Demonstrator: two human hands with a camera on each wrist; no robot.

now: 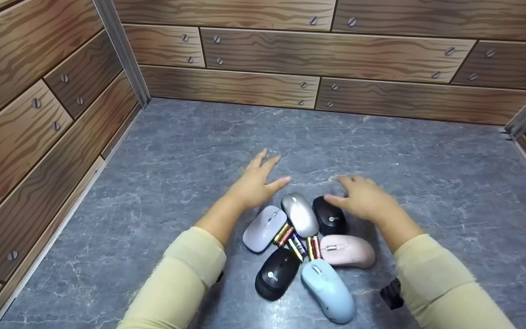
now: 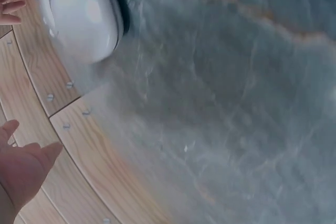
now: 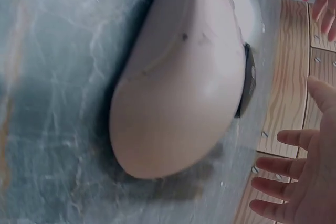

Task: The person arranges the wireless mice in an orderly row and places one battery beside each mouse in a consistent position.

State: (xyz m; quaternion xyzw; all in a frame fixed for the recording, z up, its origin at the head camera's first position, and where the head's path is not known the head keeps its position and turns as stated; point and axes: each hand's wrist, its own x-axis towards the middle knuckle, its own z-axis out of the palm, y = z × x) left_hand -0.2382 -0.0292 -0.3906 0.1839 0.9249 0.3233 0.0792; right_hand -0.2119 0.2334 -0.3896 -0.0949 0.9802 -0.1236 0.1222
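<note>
Batteries, red and gold with darker ones between, lie just on the near side of a silver computer mouse, ringed by it and five more on a gray marbled surface. Left of the silver mouse sits a pale lavender mouse; just right of it, a black mouse; on its near side, a pink mouse, a light blue mouse and a second black mouse. A left hand and a right hand hover on either side of the silver mouse, fingers spread, holding nothing; whether the right thumb touches the black shell beneath it cannot be told. The mice should prove light and stiff, their smooth curves a little slippery, best gripped across both flanks; the small, hard batteries would likely roll and suit a fingertip pinch. Crowding leaves the batteries hard to count, while the left wrist view crops the pale mouse and the right shows only a sliver of battery beyond the pink shell.
</note>
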